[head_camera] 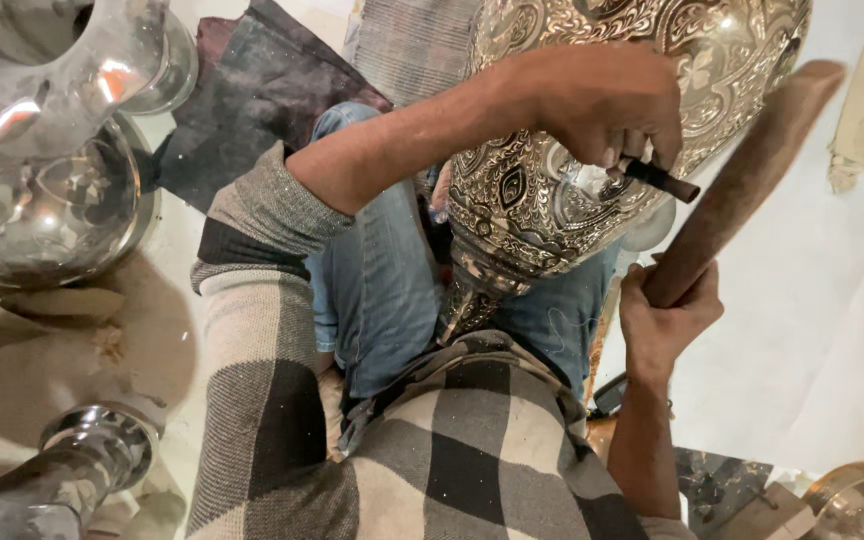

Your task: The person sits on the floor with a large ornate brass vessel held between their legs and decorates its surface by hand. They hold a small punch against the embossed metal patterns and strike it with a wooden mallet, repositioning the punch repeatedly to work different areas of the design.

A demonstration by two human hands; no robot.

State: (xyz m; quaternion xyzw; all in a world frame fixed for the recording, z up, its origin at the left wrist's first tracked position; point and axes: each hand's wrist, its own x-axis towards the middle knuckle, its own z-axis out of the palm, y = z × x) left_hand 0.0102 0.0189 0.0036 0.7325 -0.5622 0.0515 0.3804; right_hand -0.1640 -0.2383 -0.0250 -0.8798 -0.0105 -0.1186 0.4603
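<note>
Chasing in progress: left hand [607,100] pinching punch [660,179] on vase [552,180]; right hand [667,315] gripping mallet [742,180], raised. Next probably needing square strike on punch.

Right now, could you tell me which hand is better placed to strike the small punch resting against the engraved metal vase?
Probably the right hand: it grips the wooden mallet just beside the punch. The left hand is busy pinching that punch against the engraved vase lying across the lap.

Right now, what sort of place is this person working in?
Probably a metal-engraving workshop. The left hand holds a dark punch against an ornate engraved silver-coloured vessel, the right hand grips a wooden mallet, and plain shiny metal vessels stand nearby.
</note>
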